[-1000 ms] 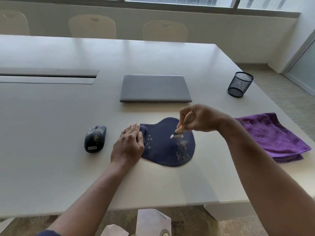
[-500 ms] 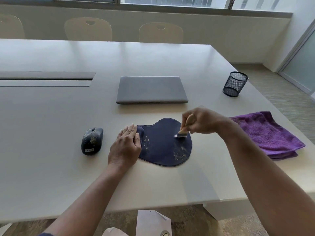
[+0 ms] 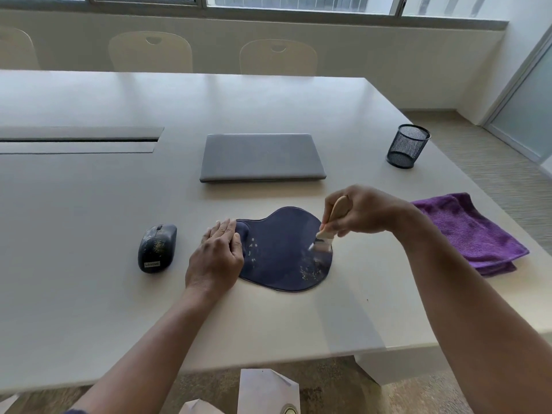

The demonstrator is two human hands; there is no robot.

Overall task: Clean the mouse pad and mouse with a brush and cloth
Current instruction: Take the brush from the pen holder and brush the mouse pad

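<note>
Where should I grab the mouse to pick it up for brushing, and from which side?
Take the mouse across its two long flanks at the middle, coming down from above with the left hand, which is the nearer one. It lies flat on the table with open space all around. Its domed top is speckled with crumbs, so gripping the sides likely avoids pressing them in.

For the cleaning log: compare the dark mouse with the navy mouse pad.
The dark computer mouse is small and domed; the navy fabric mouse pad is wider and flat. The mouse lies untouched; the pad is pressed by the left hand. Both carry pale crumbs.
</note>
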